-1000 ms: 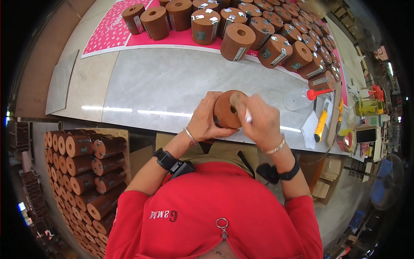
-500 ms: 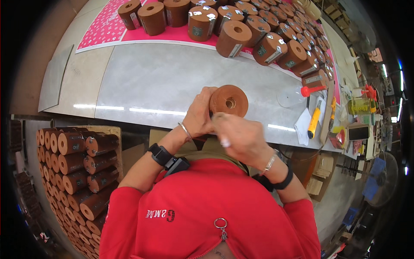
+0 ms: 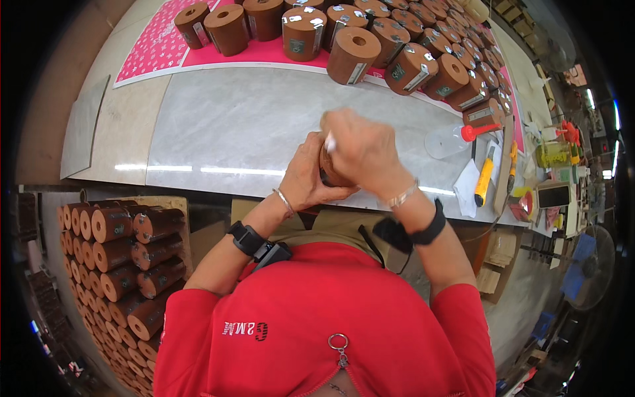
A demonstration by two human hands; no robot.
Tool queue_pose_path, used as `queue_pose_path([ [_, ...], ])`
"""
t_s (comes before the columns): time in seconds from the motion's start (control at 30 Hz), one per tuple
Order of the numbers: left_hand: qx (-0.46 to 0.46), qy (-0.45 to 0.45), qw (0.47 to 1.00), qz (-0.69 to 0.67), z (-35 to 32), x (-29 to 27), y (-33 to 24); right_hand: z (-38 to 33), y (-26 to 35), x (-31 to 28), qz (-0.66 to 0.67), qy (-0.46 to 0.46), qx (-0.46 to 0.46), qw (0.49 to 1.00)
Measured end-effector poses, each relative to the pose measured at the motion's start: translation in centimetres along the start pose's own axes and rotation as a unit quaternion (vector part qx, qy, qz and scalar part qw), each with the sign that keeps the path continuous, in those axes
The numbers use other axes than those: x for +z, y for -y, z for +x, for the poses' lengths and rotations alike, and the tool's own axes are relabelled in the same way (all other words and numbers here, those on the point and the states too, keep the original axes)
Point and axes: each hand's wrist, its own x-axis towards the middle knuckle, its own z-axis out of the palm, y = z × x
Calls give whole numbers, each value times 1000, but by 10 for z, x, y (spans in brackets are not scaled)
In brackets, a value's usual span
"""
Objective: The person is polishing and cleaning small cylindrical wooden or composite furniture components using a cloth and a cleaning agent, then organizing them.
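Head view: left fingers (image 3: 311,143) grasp a mostly hidden brown, dark-patched cylinder (image 3: 326,161); right fingers (image 3: 335,124) curl, hold unclear.

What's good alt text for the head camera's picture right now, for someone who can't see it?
A person's left hand holds a brown cylinder at the near edge of a grey worktop, while the right hand partly covers it. Beyond, similar cylinders crowd a pink sheet; a stack of more stands at lower left, and a yellow cutter lies at right.

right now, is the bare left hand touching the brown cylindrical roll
Touching. The head view shows the bare left hand cupped directly against the brown cylindrical roll, around its left side.
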Motion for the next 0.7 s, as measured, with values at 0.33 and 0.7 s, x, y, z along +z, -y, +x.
queue_pose_path([
  [0.33,155,-90,982,51,-8,-14,-13,-9,-25,16,77,-123,160,976],
  [0.7,274,-56,909,309,0,-36,-52,-9,-24,18,85,-135,170,972],
])
